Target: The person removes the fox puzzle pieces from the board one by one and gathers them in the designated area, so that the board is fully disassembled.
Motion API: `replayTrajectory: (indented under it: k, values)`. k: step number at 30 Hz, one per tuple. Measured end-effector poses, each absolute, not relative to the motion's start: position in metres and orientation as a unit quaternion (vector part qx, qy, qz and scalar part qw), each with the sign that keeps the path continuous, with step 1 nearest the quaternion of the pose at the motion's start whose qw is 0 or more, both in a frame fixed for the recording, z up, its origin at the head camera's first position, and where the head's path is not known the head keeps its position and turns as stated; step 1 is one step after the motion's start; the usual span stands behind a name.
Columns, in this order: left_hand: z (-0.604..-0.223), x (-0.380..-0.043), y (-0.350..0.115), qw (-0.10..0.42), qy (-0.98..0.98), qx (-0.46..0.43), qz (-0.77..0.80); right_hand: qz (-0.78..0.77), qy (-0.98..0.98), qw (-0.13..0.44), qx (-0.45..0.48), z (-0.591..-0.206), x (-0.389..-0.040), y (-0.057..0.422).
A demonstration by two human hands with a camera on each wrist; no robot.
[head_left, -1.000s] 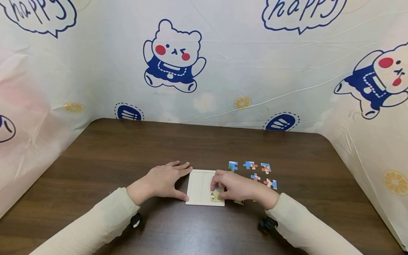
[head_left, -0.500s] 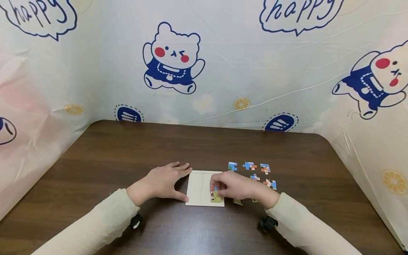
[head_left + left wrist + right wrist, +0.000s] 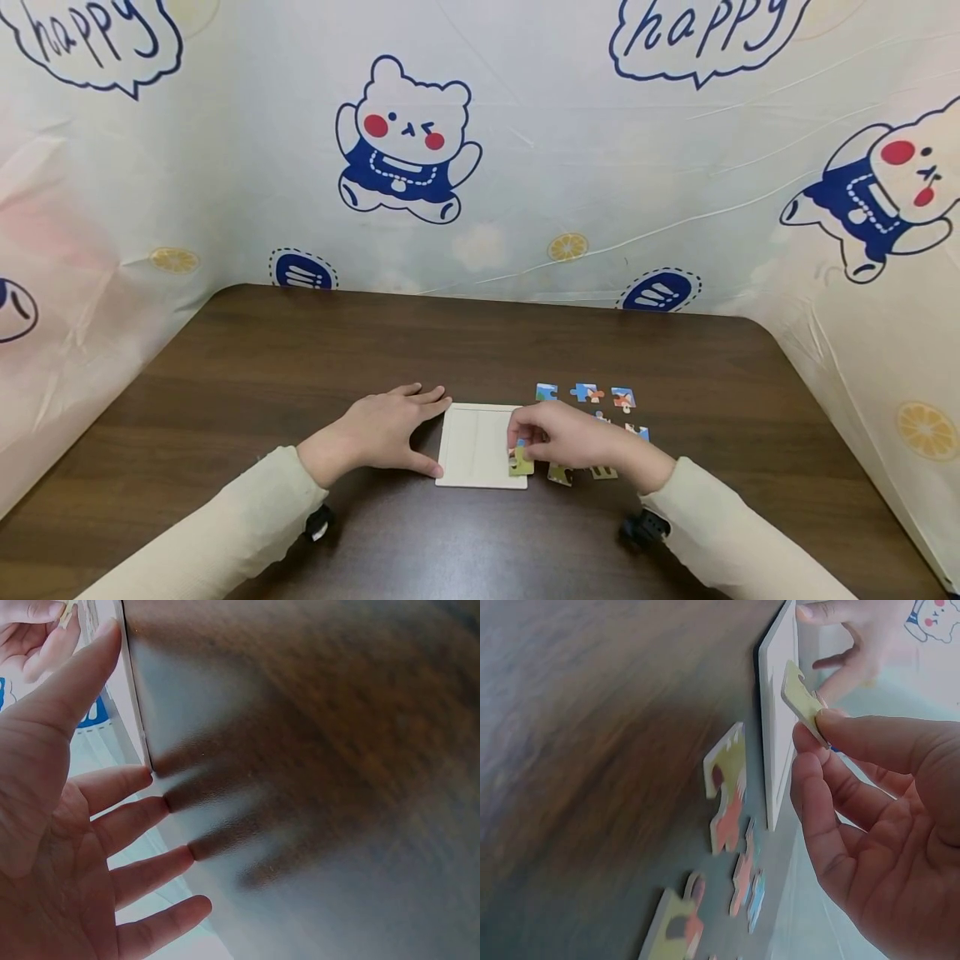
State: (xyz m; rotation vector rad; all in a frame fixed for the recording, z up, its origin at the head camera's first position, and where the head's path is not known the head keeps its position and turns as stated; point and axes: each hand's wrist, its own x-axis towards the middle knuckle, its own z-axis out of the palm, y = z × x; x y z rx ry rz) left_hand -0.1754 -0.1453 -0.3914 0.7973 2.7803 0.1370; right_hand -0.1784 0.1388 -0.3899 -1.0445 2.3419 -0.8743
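Note:
A pale puzzle board [image 3: 474, 442] lies flat on the table in the head view. My left hand [image 3: 382, 429] is spread at its left side, thumb and index fingertips touching the edge. Over the right part of the board, my right hand [image 3: 570, 433] pinches a yellow-green puzzle piece [image 3: 521, 462] between thumb and fingers. The right wrist view shows this puzzle piece [image 3: 801, 701] tilted and raised off the board [image 3: 772, 735]. In the left wrist view, the left hand's fingers [image 3: 127, 825] are straight, their tips down by the table.
Several loose puzzle pieces lie right of the board, among them a blue one [image 3: 547, 392], a blue and orange one [image 3: 585, 392] and a green one [image 3: 558, 474]. The right hand partly covers others. A printed curtain [image 3: 525, 167] closes off the table [image 3: 337, 342] behind.
My right hand has shifted a little to the right with the puzzle piece, from lower on the board towards its right edge. The left hand stays in place at the board's left edge.

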Motion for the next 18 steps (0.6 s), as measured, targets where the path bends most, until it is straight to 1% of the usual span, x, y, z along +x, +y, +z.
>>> replayTrajectory:
  k: [7,14,18]
  values:
    - [-0.392,-0.175,-0.146,0.121,0.952,0.275,0.047,-0.335,0.841,0.234,-0.354,-0.389,-0.176,0.156]
    - [-0.390,-0.174,-0.145,0.125,0.953,0.273,0.048,-0.334,0.849,0.210,-0.351,-0.390,-0.175,0.179]
    - [-0.389,-0.174,-0.144,0.127,0.953,0.271,0.048,-0.347,0.849,0.206,-0.342,-0.389,-0.173,0.194]
